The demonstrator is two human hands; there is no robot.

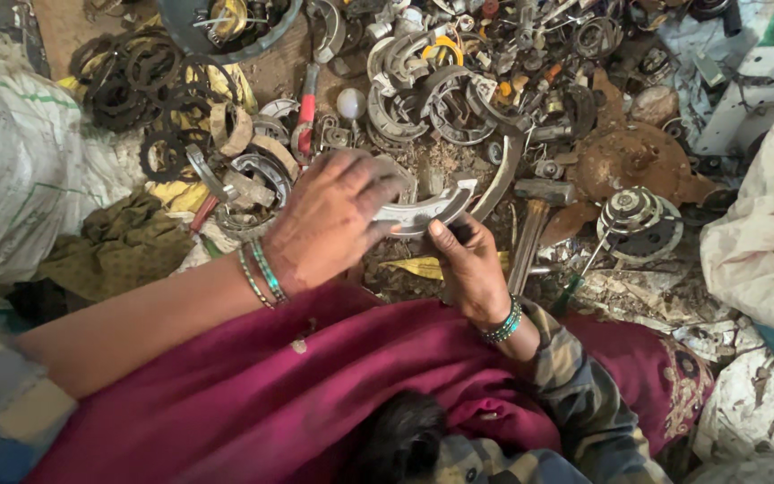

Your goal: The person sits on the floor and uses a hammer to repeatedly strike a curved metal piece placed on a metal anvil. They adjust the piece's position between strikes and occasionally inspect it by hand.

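Over the magenta cloth [253, 394] on the lap, the left hand [329, 220] grips one end of a curved grey brake shoe [427, 211] while the right hand [472, 264] pinches its lower edge, a hammer [535, 224] just beside.

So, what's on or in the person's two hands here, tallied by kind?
Curved metal brake shoe, held by left hand and right hand: 1
Bangle stacks, left wrist and right wrist: 2
Total: 3
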